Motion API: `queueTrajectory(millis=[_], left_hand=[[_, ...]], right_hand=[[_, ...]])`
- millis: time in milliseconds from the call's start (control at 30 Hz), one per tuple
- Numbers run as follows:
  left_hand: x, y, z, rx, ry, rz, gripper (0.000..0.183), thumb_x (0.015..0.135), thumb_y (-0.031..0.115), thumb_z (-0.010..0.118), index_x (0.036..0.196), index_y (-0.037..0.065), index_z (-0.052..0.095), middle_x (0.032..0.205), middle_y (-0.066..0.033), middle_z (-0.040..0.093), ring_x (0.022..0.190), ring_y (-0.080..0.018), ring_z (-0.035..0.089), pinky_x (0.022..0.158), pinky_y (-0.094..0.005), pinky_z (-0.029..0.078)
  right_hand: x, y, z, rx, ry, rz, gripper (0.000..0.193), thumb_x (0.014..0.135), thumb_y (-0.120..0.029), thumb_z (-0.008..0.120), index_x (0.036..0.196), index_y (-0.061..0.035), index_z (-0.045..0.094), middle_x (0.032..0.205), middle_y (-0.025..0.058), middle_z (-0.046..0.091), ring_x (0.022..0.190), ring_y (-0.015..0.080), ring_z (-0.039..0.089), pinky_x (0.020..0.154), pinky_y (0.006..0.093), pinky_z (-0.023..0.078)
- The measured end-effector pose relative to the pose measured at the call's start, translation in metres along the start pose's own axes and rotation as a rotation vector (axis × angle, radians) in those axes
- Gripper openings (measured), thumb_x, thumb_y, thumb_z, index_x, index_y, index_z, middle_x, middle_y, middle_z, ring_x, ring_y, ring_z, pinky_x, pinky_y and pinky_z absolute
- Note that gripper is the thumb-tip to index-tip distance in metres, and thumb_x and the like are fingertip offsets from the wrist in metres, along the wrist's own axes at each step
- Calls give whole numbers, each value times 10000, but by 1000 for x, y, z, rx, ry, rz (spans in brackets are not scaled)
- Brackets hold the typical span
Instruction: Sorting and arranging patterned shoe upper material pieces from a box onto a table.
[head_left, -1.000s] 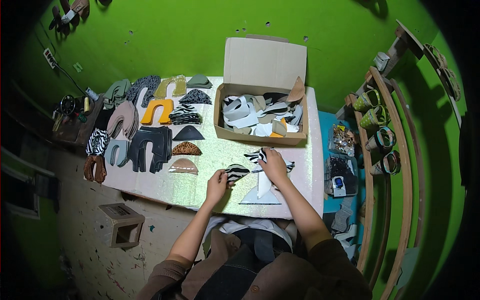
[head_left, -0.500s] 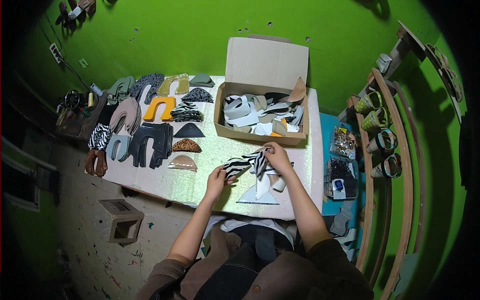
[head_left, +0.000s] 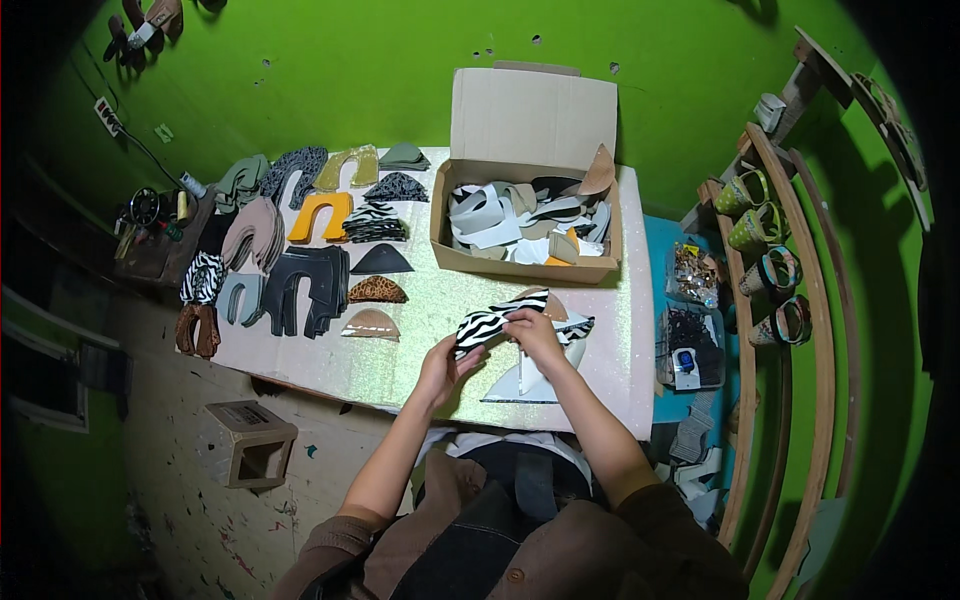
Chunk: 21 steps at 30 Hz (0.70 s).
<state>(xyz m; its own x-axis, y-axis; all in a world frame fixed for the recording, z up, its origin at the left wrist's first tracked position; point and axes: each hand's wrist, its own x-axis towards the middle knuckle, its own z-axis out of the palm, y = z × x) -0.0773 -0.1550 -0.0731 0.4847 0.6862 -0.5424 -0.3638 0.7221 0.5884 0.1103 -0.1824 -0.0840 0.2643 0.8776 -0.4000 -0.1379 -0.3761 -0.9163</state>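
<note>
A black-and-white zebra-print piece [head_left: 487,322] is held up over the near part of the table, stretched between my two hands. My left hand [head_left: 441,370] grips its left end, thumb over the front edge. At its right end, my right hand [head_left: 532,336] pinches it with the fingers. Beneath and beside my right hand lie loose cut pieces: another zebra-print piece [head_left: 574,328], a tan piece [head_left: 550,305] and a white half-round piece [head_left: 510,387] near the table's front edge. My right hand and forearm partly cover these.
An open cardboard box [head_left: 520,262] full of mixed cut pieces stands at the back. Sorted stacks, including orange arches [head_left: 322,215], black arches [head_left: 300,290] and a leopard-print half-round [head_left: 378,289], fill the table's left side. A wooden rack [head_left: 760,270] with shoes is at right.
My right hand has moved left and down onto the zebra-print piece, which now spans both hands. Another zebra-print piece now lies to the right on the table. The view has shifted slightly.
</note>
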Motion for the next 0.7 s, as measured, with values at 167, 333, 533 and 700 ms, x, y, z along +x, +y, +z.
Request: queueTrajectory(millis=[167,333,533,700], left_hand=[[-6,-1,-1,135,-24,56,255,936,98,398,1154,-28,441,1034,-159,572,913,-196,611,762,-262,532],[-5,1,-12,174,92,97,247,928,75,413,1148,-31,443,997,-145,578,883,-182,617,741,-255,536],[-3,4,-17,197,126,82,246,922,57,396,1148,-29,438,975,-150,579,872,-186,615,738,-265,535],[-4,1,-13,204,117,75,253,919,52,378,1151,-29,436,977,-152,578,867,-187,615,739,-266,536]], right_hand=[[1,9,12,-220,19,-165,214,784,-70,636,977,2,580,805,53,622,703,97,558,620,216,441],[8,-7,-2,-743,118,-444,213,765,-77,597,965,-4,603,899,132,600,798,264,579,736,333,462],[15,-27,-22,-1176,-13,-602,377,712,-86,611,1088,-87,575,1072,72,555,1057,270,475,878,393,412],[20,-22,-13,-1219,-135,-589,413,705,-73,608,1115,-90,560,1075,70,541,1057,275,476,899,382,401]])
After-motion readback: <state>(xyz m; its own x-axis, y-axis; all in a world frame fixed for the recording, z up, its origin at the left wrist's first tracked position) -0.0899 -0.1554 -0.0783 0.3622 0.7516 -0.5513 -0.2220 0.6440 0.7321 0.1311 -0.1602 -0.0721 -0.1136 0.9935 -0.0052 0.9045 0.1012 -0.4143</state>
